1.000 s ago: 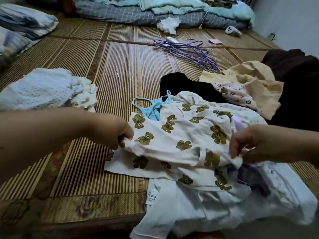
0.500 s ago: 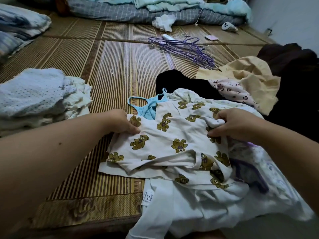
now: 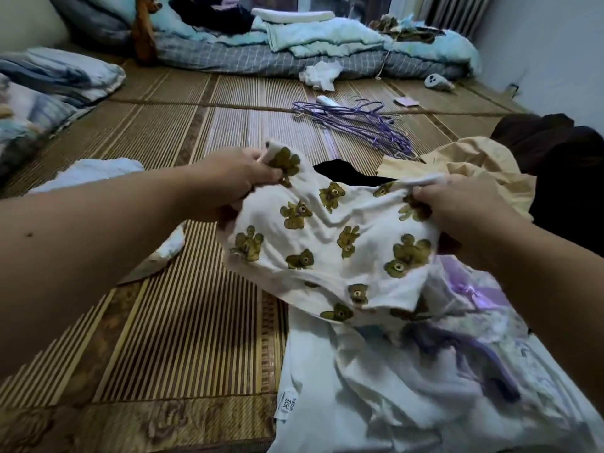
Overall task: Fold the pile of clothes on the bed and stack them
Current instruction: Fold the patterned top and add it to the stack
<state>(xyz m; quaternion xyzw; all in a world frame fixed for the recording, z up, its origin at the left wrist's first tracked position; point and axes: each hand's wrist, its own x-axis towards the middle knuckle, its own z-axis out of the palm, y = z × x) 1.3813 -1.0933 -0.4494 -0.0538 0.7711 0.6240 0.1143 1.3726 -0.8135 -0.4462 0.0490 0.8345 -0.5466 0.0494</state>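
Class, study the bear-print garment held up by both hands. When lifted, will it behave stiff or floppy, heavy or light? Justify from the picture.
Probably floppy: the bear-print garment sags and creases between the left hand and right hand gripping its top edge. Likely light: pinched corners carry it. Its lower edge drapes over the white garment, so it may drag.

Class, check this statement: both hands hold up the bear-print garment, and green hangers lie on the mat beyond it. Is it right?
No. In the head view the hangers are purple, not green. The rest stands: left hand and right hand hold up the bear-print garment.
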